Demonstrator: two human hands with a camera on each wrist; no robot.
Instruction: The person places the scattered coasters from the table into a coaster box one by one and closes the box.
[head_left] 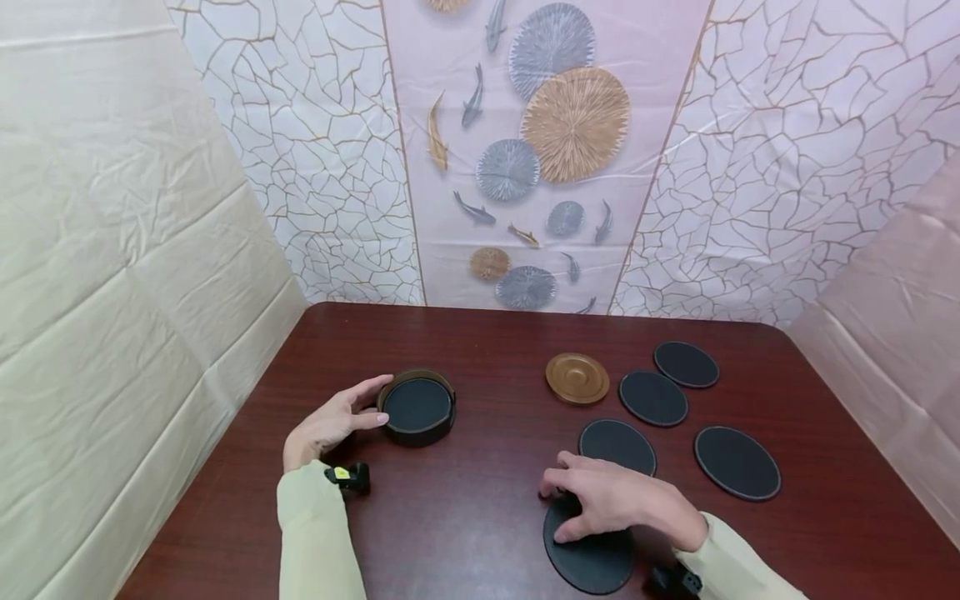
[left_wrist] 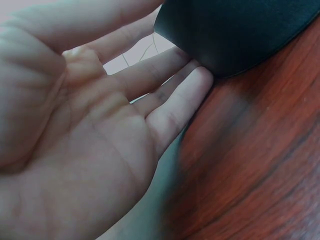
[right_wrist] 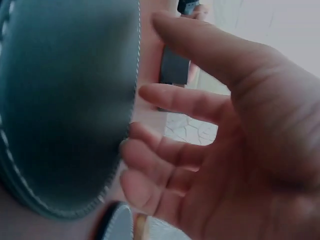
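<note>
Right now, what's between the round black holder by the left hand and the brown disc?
Only bare dark-red tabletop: nothing lies between the round black holder and the brown disc, as the head view shows.

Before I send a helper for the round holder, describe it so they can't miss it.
On the left half of the dark red table, find the left hand. The round holder stands at its fingers. It has raised sides, unlike the flat black discs.
</note>
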